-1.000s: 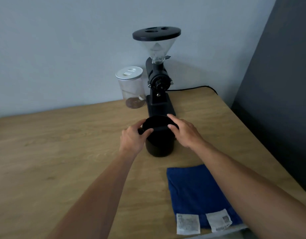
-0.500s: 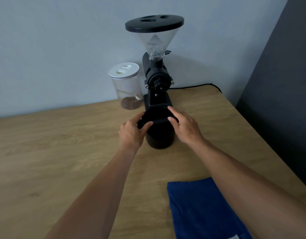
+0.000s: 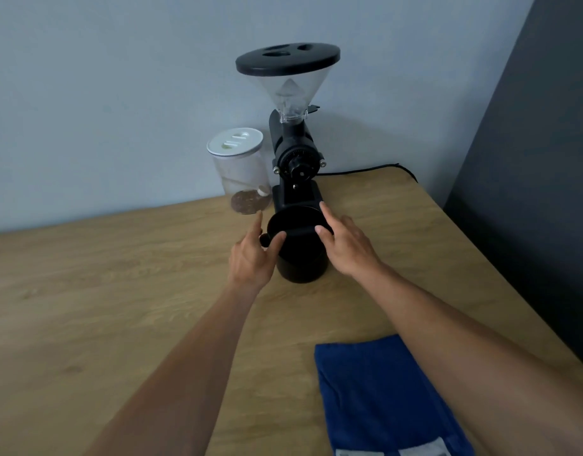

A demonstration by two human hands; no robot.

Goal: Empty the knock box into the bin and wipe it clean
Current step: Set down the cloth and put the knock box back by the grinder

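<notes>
The black round knock box (image 3: 301, 263) stands upright on the wooden table (image 3: 119, 291), right in front of the grinder. A black bar crosses its open top. My left hand (image 3: 250, 258) is at its left side, thumb resting on the bar's left end, forefinger stretched out beside the rim. My right hand (image 3: 346, 245) is at its right side, thumb on the bar's right end, fingers straight along the far rim. Neither hand is closed around the box. What is inside the box cannot be seen. No bin is in view.
A black coffee grinder (image 3: 295, 156) with a clear hopper stands behind the box. Left of it is a clear jar (image 3: 242, 169) with a white lid. A folded blue cloth (image 3: 382, 396) lies near the front right. The table's right edge borders a dark wall (image 3: 530, 192).
Both hands were curled around the box's rim; their fingers have straightened and spread. The box has stayed in place. My head has tilted, shifting the view.
</notes>
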